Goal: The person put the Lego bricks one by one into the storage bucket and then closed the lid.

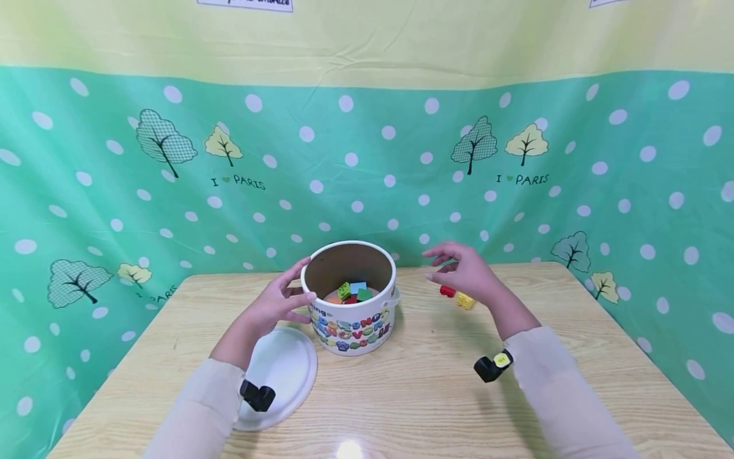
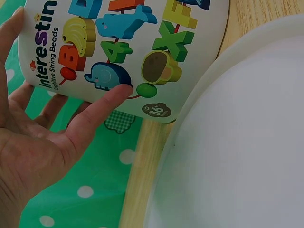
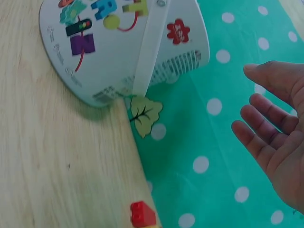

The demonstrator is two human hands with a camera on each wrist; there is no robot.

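Some blocks (image 1: 364, 295) are in your tub (image 1: 352, 335); a red block (image 1: 447, 291) and yellow block (image 1: 465, 301) remain on the worktop (image 1: 401, 395), lid (image 1: 289, 373) off. Your left hand (image 1: 278, 301) spreads against the tub; your right hand (image 1: 466, 273), fingers parted, is empty.

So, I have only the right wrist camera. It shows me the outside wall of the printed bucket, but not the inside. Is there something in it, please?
Observer: Yes. In the head view, several coloured blocks, green, blue and red among them, lie inside the bucket.
Operator: Thank you. And the left hand, which my picture does not include, where is it?
Observer: The left hand is at the far side of the bucket from the right hand, with its thumb against the printed wall.
Operator: I also do not find any lid. Do you see one?
Observer: Yes, a round white lid lies on the table, partly under the left forearm in the head view.
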